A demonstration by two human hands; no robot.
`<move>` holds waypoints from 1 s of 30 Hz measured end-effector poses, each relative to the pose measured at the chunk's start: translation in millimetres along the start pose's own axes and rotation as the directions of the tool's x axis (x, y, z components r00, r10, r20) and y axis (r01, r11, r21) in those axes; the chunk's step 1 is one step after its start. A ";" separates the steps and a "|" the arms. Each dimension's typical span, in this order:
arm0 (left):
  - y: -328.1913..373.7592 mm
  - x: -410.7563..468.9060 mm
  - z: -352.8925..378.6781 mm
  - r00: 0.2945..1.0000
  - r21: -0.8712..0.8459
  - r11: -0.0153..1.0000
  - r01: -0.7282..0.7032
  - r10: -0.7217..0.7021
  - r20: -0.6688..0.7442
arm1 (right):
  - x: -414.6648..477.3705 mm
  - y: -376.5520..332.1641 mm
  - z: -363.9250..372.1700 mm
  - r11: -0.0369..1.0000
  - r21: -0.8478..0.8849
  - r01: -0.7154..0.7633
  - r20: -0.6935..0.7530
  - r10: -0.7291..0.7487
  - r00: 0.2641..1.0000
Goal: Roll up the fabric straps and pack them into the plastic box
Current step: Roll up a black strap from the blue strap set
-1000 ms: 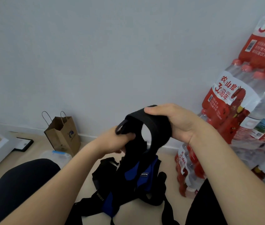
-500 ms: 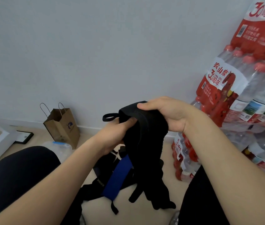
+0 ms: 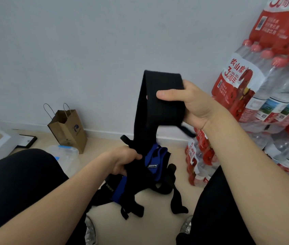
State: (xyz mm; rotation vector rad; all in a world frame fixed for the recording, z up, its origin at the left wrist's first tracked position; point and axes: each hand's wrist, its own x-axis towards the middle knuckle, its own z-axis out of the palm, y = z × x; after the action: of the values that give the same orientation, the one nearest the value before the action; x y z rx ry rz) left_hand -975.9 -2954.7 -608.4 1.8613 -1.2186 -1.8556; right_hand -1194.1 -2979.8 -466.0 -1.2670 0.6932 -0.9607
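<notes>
My right hand (image 3: 191, 103) holds up the folded top of a wide black fabric strap (image 3: 159, 96), thumb across its front. The strap hangs down to my left hand (image 3: 125, 160), which grips its lower part at knee height. Below my hands a heap of black and blue straps (image 3: 150, 181) lies on the floor between my knees. A clear plastic box (image 3: 66, 154) with a blue clip lies on the floor at the left, partly hidden behind my left knee.
A brown paper bag (image 3: 69, 128) stands by the wall at the left. Shrink-wrapped packs of water bottles (image 3: 264, 96) are stacked at the right. A dark flat frame (image 3: 28, 140) lies near a white step at far left.
My hands have moved apart: the right hand lifted the strap's top up, the left slid down along it, and the strap now hangs stretched between them.
</notes>
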 end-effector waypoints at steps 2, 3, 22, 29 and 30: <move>-6.5 -0.1 4.0 0.985 0.024 0.998 0.059 -0.062 0.158 | 0.6 2.7 2.8 1.000 -0.022 0.008 -0.038 -0.008 0.999; -9.2 -0.3 5.0 0.972 0.034 0.996 0.082 -0.087 0.220 | 0.7 3.1 5.1 0.997 -0.079 -0.014 -0.066 0.009 0.998; 47.7 -31.8 -31.5 0.942 -0.301 0.898 -0.320 0.267 -0.204 | 12.0 48.2 49.9 0.779 -0.268 -0.567 -0.353 0.468 0.810; 63.8 -46.3 -43.9 0.714 -0.079 0.719 -0.691 0.661 -0.230 | 26.9 35.4 40.3 0.896 0.076 -0.436 -0.270 0.440 0.856; 65.6 -46.5 -45.8 0.707 -0.115 0.702 -0.702 0.671 -0.224 | 26.4 32.1 37.0 0.907 0.063 -0.416 -0.256 0.418 0.872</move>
State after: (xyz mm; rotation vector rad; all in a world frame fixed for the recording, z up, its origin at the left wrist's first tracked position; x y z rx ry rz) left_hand -951.6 -2980.7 -523.0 1.1664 -1.3643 -1.3036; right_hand -1143.5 -2985.3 -488.3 -0.9327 1.1224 -0.7731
